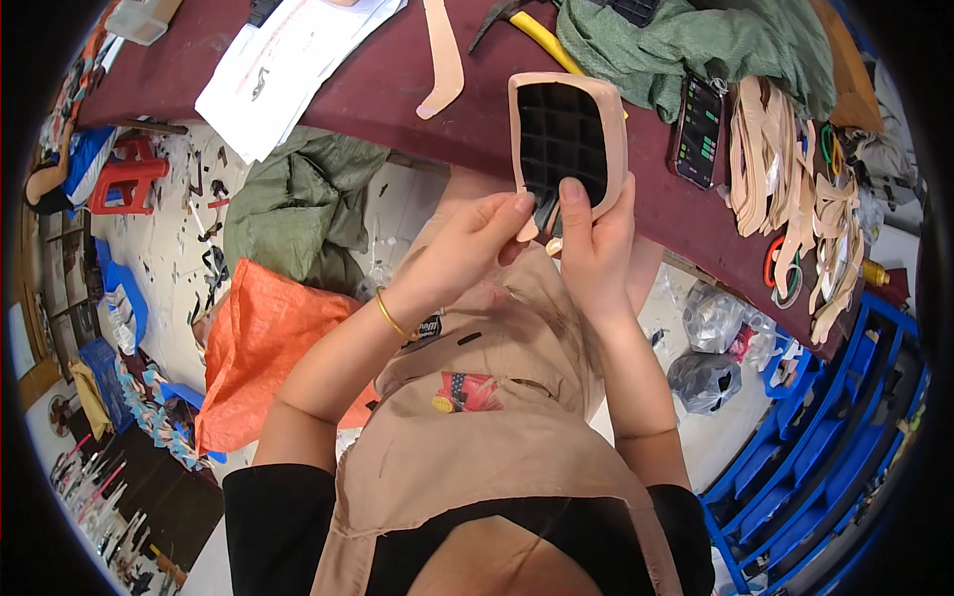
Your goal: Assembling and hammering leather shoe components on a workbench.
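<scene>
Both hands hold a beige-rimmed black grid pad [564, 134] upright above the near edge of the dark red bench [397, 79]. The left hand [475, 243] pinches its lower corner; the right hand [594, 238] grips its bottom edge, thumb on the grid. A phone [700, 129] lies to its right, beside beige straps [785, 169].

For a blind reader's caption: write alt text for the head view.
Both hands, the left hand and the right hand, pinch the lower edge of a beige-rimmed rectangular piece with a black grid-patterned inset, held upright above a dark maroon worktable. On the table lie a black smartphone, a stack of beige cut strips and a crumpled green cloth.
</scene>
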The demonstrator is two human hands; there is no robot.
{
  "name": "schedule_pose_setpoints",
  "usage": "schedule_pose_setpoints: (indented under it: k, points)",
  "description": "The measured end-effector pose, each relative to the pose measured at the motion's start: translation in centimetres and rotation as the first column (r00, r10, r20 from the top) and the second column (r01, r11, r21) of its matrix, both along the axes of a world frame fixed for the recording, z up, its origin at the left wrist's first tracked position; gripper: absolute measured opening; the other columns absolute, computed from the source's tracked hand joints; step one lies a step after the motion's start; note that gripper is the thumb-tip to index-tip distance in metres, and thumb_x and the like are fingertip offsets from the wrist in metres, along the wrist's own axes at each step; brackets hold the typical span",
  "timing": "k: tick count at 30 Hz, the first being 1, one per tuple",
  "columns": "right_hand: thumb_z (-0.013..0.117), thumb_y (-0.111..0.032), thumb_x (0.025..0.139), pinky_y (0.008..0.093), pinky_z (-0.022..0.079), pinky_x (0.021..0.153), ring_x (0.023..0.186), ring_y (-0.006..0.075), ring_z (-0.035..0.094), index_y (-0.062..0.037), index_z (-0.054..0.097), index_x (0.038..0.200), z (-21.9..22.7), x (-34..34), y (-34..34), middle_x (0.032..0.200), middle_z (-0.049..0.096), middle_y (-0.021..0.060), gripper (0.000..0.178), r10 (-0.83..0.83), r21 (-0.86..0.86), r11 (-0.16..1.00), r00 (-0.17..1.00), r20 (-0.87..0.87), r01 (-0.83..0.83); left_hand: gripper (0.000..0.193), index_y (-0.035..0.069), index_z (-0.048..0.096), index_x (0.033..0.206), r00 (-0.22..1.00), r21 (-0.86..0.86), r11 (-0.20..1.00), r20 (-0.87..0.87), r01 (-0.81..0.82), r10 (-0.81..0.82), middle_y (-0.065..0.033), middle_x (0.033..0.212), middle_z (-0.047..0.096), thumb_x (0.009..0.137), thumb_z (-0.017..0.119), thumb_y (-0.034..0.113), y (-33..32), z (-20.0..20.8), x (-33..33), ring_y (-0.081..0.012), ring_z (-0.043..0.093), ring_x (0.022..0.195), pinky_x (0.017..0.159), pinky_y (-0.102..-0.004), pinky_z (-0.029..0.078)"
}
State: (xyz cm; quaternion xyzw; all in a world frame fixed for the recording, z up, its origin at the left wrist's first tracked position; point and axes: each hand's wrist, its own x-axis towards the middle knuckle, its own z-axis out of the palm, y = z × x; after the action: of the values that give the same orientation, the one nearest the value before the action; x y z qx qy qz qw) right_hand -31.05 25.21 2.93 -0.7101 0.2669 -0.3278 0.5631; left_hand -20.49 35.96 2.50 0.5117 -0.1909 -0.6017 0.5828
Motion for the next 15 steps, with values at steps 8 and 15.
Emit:
schedule_pose_setpoints:
  k: [8, 15]
  points:
    - [0.052, -0.03, 0.095, 0.0194, 0.039, 0.041, 0.056, 0.0057, 0.054, -0.004, 0.049, 0.116, -0.1, 0.0, -1.2, 0.085, 0.061, 0.0021, 0.033, 0.025, 0.711, 0.697, 0.994, 0.107, -0.094, 0.039, 0.003, 0.043, 0.129, 0.846, -0.146, 0.969, 0.525, 0.198, -0.094, -0.0054, 0.114, 0.051, 0.096, 0.048, 0.024, 1.6, -1.3, 1.4, -0.0157, 0.049, 0.11, 0.098, -0.0311, 0.04]
    - [0.038, -0.045, 0.098, 0.023, 0.042, 0.05, 0.062, 0.0081, 0.056, -0.003, 0.055, 0.107, -1.9, 1.4, -1.2, 0.078, 0.06, 0.0033, 0.046, 0.058, 0.531, 0.847, 0.996, -0.063, -0.016, 0.045, 0.003, 0.032, 0.138, 0.867, -0.367, 0.797, -0.054, -0.479, 0.496, -0.0059, 0.131, 0.046, 0.099, 0.044, 0.022, -5.1, -1.7, 0.8, -0.0124, 0.047, 0.117, 0.099, -0.0277, 0.038]
